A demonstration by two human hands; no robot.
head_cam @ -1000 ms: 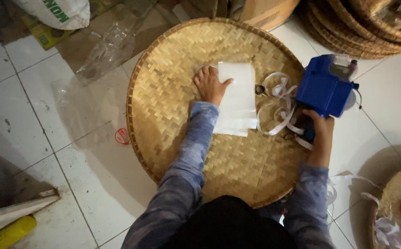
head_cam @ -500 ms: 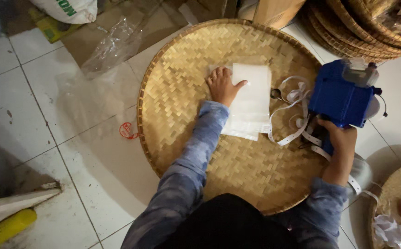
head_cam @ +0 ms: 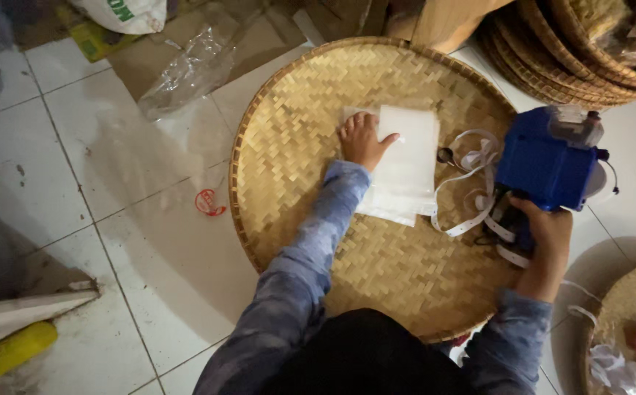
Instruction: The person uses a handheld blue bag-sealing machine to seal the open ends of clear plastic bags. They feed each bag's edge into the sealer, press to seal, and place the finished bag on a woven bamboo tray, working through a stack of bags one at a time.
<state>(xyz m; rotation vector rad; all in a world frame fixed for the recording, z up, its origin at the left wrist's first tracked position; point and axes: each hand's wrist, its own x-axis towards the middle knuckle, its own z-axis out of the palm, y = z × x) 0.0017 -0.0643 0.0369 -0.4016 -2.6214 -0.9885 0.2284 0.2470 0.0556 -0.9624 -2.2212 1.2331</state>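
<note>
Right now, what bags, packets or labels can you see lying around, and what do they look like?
White flat packets: stacked on the woven tray, under the left hand.
White label strip: looping from the blue device by the right hand.
Clear plastic bag: crumpled on the floor, upper left.
White sack: top edge, green print.

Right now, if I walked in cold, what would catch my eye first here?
Probably the big round woven bamboo tray lying on the white tiled floor, filling the middle of the view. On it, the left hand presses flat on a stack of white sheets. At the tray's right edge, the right hand grips a bright blue handheld device with white tape curling out beside it.
</note>
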